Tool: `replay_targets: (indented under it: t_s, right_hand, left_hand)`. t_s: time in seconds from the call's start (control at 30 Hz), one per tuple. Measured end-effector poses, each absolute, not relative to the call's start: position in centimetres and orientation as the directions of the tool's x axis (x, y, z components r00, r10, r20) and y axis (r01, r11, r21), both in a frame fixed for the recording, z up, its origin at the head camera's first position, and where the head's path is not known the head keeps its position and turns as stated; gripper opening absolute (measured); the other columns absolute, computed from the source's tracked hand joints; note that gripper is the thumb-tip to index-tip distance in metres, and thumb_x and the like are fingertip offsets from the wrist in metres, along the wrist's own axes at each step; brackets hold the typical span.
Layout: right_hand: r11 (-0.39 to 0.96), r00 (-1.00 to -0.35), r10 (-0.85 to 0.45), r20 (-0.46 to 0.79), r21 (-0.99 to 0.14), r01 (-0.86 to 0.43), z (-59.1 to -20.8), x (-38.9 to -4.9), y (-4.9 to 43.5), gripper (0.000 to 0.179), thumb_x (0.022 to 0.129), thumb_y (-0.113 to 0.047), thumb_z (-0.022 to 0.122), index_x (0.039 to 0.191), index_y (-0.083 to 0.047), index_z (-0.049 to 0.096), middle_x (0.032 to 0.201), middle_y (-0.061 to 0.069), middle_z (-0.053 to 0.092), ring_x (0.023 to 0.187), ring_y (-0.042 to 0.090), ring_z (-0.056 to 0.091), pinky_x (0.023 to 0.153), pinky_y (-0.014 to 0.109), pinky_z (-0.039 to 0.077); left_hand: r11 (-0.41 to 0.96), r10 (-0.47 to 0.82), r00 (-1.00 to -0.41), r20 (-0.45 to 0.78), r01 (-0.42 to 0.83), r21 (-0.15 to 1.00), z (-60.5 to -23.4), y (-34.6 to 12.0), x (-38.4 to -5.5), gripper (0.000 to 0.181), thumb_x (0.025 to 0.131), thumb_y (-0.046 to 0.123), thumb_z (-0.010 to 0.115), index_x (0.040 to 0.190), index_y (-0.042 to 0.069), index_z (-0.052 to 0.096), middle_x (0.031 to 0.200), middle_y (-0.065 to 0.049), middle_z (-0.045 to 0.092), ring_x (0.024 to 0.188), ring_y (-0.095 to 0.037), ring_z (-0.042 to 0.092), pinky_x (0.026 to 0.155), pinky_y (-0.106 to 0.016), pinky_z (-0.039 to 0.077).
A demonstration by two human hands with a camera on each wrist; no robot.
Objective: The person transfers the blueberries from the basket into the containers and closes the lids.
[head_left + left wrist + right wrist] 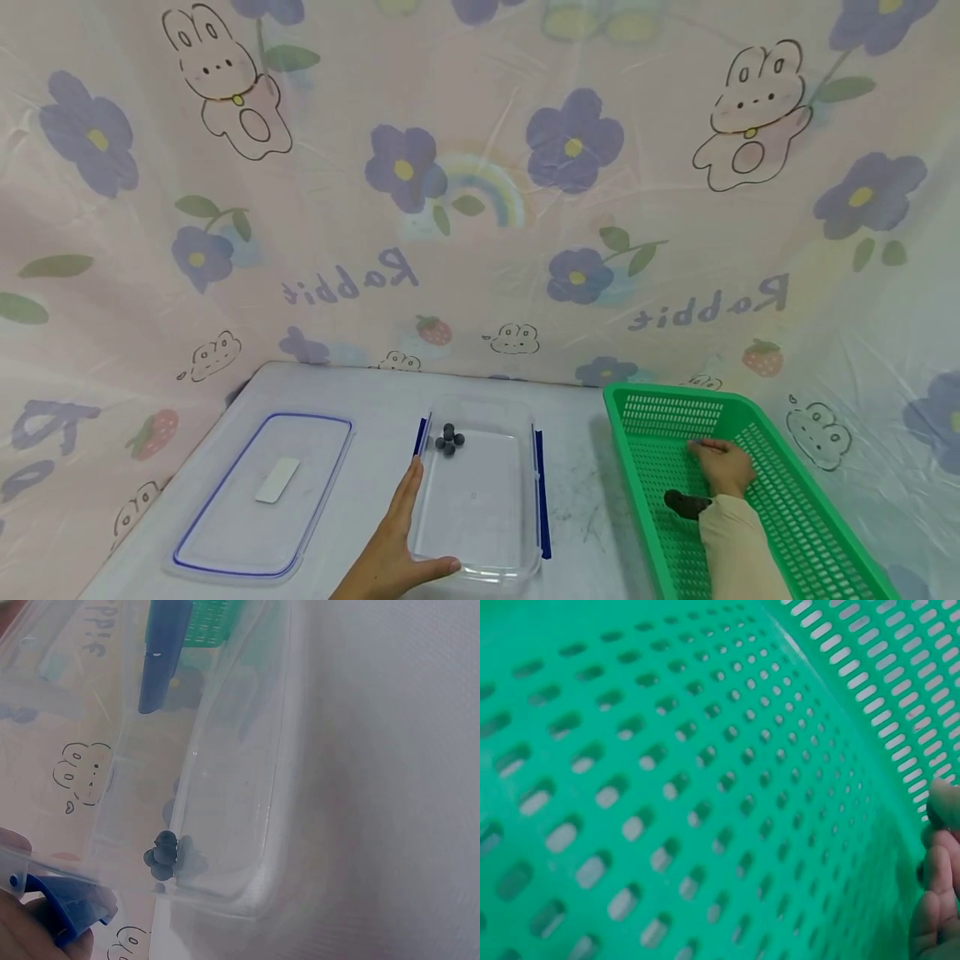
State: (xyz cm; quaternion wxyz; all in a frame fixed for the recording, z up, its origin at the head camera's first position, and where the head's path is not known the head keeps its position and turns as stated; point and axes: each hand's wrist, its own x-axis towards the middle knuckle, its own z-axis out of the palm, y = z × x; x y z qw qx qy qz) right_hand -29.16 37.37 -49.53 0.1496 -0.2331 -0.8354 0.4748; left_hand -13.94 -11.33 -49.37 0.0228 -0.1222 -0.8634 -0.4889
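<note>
A clear plastic food container (474, 500) with blue side latches sits mid-table. Several dark blueberries (449, 439) are clustered in its far left corner. My left hand (393, 537) lies along the container's left side, fingers straight, thumb over the near rim. In the left wrist view, its fingers are beside a blue latch (67, 907). Inside the green basket (637, 492), my right hand (723, 468) pinches a small dark thing, apparently a blueberry (934, 816), mostly hidden by the fingertips. A dark object (684, 504) sits at the right wrist.
A clear lid (225, 517) with a blue seal lies flat on the left, bearing a white rectangular piece (278, 480). The basket's slotted walls rise around the right hand. Behind the white table hangs a printed curtain (480, 208).
</note>
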Motion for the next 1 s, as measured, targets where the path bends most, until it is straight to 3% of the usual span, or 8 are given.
replay_targets:
  t_s: [0.2, 0.37, 0.43, 0.5, 0.6, 0.7, 0.73, 1.0]
  right_hand:
    - [0.471, -0.843, 0.533, 0.075, -0.854, 0.222, -48.7, -29.3, 37.3, 0.042, 0.093, -0.027, 0.064, 0.112, 0.011, 0.060, 0.089, 0.020, 0.066, 0.113, 0.045, 0.041, 0.102, 0.061, 0.025]
    - [0.481, -0.801, 0.586, 0.122, -0.848, 0.223, -48.6, -29.3, 37.2, 0.036, 0.090, -0.028, 0.069, 0.101, 0.006, 0.065, 0.076, 0.009, 0.066, 0.083, 0.031, 0.057, 0.085, 0.055, 0.043]
    - [0.470, -0.790, 0.600, 0.128, -0.855, 0.219, -48.5, -29.4, 37.3, 0.035, 0.089, -0.028, 0.070, 0.100, 0.005, 0.066, 0.075, 0.008, 0.066, 0.077, 0.029, 0.058, 0.080, 0.054, 0.046]
    - [0.453, -0.788, 0.603, 0.126, -0.867, 0.208, -48.6, -29.7, 37.6, 0.037, 0.089, -0.030, 0.071, 0.102, 0.004, 0.066, 0.077, 0.007, 0.067, 0.079, 0.028, 0.058, 0.087, 0.054, 0.042]
    - [0.418, -0.799, 0.590, 0.115, -0.890, 0.180, -48.9, -30.3, 38.4, 0.040, 0.088, -0.038, 0.071, 0.104, -0.002, 0.066, 0.080, 0.000, 0.067, 0.082, 0.022, 0.058, 0.081, 0.046, 0.048]
    - [0.360, -0.818, 0.567, 0.094, -0.922, 0.144, -49.0, -31.0, 39.2, 0.040, 0.083, -0.045, 0.074, 0.103, -0.012, 0.068, 0.080, -0.010, 0.064, 0.075, 0.009, 0.057, 0.063, 0.037, 0.050]
    - [0.340, -0.818, 0.569, 0.087, -0.930, 0.138, -48.9, -31.1, 39.2, 0.039, 0.081, -0.047, 0.076, 0.103, -0.015, 0.068, 0.080, -0.014, 0.062, 0.072, 0.005, 0.056, 0.051, 0.037, 0.047]
    - [0.280, -0.835, 0.547, 0.057, -0.953, 0.119, -44.1, -29.1, 36.3, 0.051, 0.085, -0.048, 0.071, 0.120, -0.011, 0.062, 0.090, -0.017, 0.061, 0.085, 0.002, 0.052, 0.076, 0.033, 0.045]
  left_hand:
    - [0.493, 0.188, -0.965, 0.183, 0.254, 0.832, -49.4, -11.4, -14.0, 0.124, 0.070, 0.046, 0.085, 0.157, 0.019, 0.002, 0.162, -0.009, 0.002, 0.143, -0.038, 0.013, 0.101, -0.068, 0.029]
    - [0.488, 0.188, -0.965, 0.183, 0.254, 0.835, -49.5, -11.3, -14.1, 0.124, 0.070, 0.048, 0.084, 0.157, 0.021, 0.001, 0.162, -0.008, 0.001, 0.143, -0.039, 0.014, 0.099, -0.070, 0.028]
    - [0.486, 0.188, -0.965, 0.182, 0.252, 0.837, -49.5, -11.3, -14.0, 0.124, 0.070, 0.047, 0.084, 0.157, 0.021, 0.001, 0.162, -0.008, 0.001, 0.143, -0.039, 0.014, 0.099, -0.070, 0.028]
    - [0.485, 0.187, -0.966, 0.181, 0.251, 0.838, -49.6, -11.4, -14.0, 0.124, 0.070, 0.047, 0.084, 0.157, 0.019, 0.002, 0.162, -0.008, 0.001, 0.143, -0.039, 0.014, 0.099, -0.070, 0.028]
    - [0.487, 0.186, -0.966, 0.182, 0.251, 0.837, -49.6, -11.4, -13.9, 0.124, 0.070, 0.047, 0.084, 0.157, 0.016, 0.002, 0.162, -0.009, 0.001, 0.143, -0.040, 0.014, 0.098, -0.070, 0.028]
    - [0.490, 0.189, -0.965, 0.181, 0.252, 0.834, -49.6, -11.4, -13.9, 0.124, 0.070, 0.048, 0.084, 0.157, 0.017, 0.002, 0.162, -0.009, 0.001, 0.143, -0.040, 0.014, 0.099, -0.070, 0.028]
    - [0.491, 0.189, -0.965, 0.180, 0.251, 0.834, -49.5, -11.4, -13.9, 0.124, 0.070, 0.048, 0.084, 0.157, 0.017, 0.002, 0.162, -0.009, 0.001, 0.143, -0.039, 0.014, 0.099, -0.070, 0.028]
    - [0.519, 0.194, -0.966, 0.172, 0.250, 0.818, -49.1, -11.4, -13.8, 0.124, 0.069, 0.051, 0.084, 0.157, 0.014, 0.004, 0.161, -0.011, 0.000, 0.143, -0.039, 0.012, 0.100, -0.069, 0.027]
